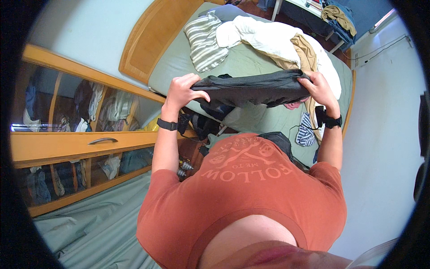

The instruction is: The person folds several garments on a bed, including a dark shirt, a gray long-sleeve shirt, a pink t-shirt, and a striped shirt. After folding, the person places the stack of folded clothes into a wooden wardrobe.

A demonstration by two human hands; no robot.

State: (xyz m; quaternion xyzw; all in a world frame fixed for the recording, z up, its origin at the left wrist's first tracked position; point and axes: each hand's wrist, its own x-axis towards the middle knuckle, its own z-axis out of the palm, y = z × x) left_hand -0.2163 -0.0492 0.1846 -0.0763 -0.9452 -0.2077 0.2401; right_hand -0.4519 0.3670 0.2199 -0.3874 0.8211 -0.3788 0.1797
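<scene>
A black garment (255,87) is stretched out sideways in front of me, above the bed (172,67). Its exact kind cannot be made out. My left hand (182,92) is closed on one end, the thumb lying against the cloth. At the other end my right hand (320,90) pinches the upper corner between thumb and fingers. The middle of the cloth hangs in loose folds. Behind and below it, dark fabric and a bit of pink cloth (293,106) show in part. Each wrist wears a black strap.
On the bed lie a striped pillow (204,42), a white duvet (255,33), a tan cloth (306,51) and a blue-and-white striped cloth (306,130). To my left stands a wooden wardrobe (80,145) with reflective panels. Dumbbells (184,167) rest on the floor. A white desk (302,6) stands far off.
</scene>
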